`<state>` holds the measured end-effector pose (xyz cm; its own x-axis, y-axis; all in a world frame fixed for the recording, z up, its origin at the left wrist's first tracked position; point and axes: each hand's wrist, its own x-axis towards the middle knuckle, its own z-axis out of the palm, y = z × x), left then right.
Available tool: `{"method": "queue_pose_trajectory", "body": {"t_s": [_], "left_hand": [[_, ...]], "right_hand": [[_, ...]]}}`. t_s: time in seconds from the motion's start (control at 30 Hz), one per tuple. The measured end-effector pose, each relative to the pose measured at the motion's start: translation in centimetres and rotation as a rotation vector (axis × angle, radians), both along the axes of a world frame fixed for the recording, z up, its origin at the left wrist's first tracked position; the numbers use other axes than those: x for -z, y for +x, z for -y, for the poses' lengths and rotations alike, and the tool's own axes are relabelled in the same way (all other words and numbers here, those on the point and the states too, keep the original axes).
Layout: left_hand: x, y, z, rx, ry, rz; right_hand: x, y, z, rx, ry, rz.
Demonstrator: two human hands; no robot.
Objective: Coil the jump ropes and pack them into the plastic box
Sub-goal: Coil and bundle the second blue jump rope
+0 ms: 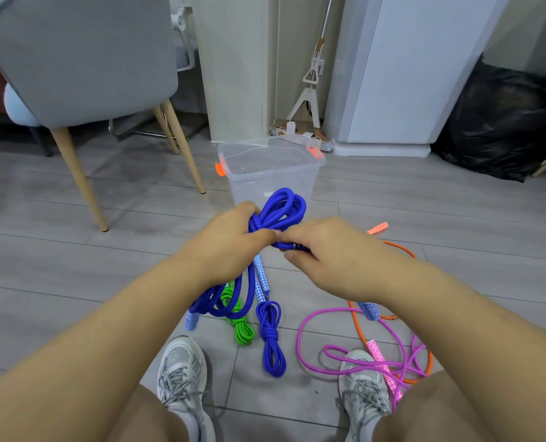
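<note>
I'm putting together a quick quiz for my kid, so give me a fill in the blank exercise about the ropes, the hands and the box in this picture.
1. The left hand and the right hand both grip a ____ rope.
2. The plastic box has ____ clips.
3. The loose pink rope lies across the ____ shoe.
Missing words: blue, orange, right.

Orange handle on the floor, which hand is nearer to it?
Right. The right hand, pinching the blue rope, hangs just left of the orange handle; the left hand grips that rope farther left.
</note>
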<state>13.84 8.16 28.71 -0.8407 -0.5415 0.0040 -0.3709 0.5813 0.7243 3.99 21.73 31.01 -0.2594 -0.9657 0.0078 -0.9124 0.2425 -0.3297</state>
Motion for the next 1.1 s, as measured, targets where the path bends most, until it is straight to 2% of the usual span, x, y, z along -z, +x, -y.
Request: {"method": "queue_pose_trajectory", "body": {"t_s": [0.13,0.3,0.53,0.73,1.0,1.1], "left_hand": [[0.1,0.0,0.2,0.028,0.052,-0.029],[0.3,0.2,0.1,0.045,0.177,-0.100],[0.4,0.1,0.2,0.107,0.324,-0.129],[-0.3,0.1,0.2,0.171,0.374,-0.102],[-0.1,-0.4,-0.3,0.112,0.424,-0.225],[-0.1,-0.6,-0.7,0.091,0.459,-0.271]], "right_hand": [[0.0,-0.1,0.2,0.026,-0.006,-0.018],[0.0,-0.1,0.3,0.133,-0.069,0.164],[0.4,-0.1,0.5,0.127,-0.118,0.264],[0.7,-0.6,0.5,0.111,-0.103,0.255],[1.1,0.1,0.8,0.153,-0.178,0.298],[1.5,0.7,1.1,0.207,-0.192,0.246]]}}
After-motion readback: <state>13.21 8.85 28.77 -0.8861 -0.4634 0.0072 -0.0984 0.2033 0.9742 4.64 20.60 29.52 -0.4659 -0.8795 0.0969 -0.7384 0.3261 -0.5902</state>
